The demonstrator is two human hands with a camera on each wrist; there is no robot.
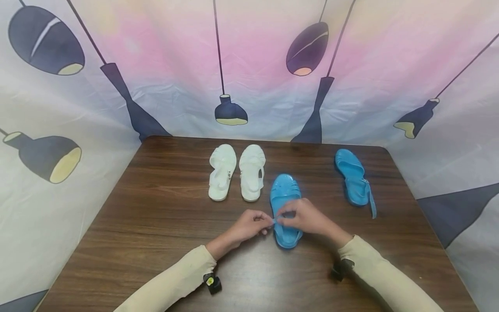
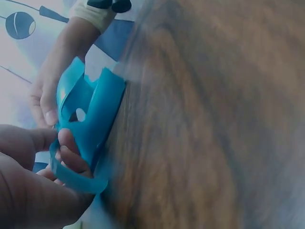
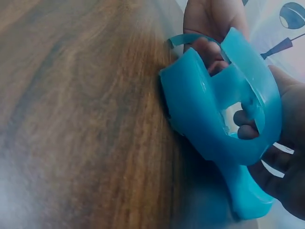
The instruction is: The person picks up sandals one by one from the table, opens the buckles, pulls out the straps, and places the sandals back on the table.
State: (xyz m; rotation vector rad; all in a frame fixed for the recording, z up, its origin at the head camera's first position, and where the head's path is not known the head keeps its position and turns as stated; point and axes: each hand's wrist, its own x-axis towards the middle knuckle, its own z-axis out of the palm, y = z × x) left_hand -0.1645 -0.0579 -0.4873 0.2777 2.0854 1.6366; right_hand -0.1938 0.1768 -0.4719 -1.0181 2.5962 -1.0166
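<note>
A blue jelly sandal (image 1: 286,188) lies on the table in front of me, toe pointing away. My left hand (image 1: 250,225) is at its left side, pinching the ankle strap between thumb and fingers. In the left wrist view the loose end of that strap (image 2: 78,181) curls out below the fingers. Reaching across from the other side, my right hand (image 1: 306,218) pinches the strap by the buckle, its fingertips close to the left ones. The right wrist view shows the sandal's heel (image 3: 183,86) and strap loop, with the right fingers inside the loop. The hands mostly hide the buckle.
Two white sandals (image 1: 222,173) stand side by side behind and left of the blue one. Another blue sandal (image 1: 352,177) lies farther right, its strap hanging loose. A curtain (image 1: 187,112) printed with lamps borders the brown wooden table (image 1: 167,195).
</note>
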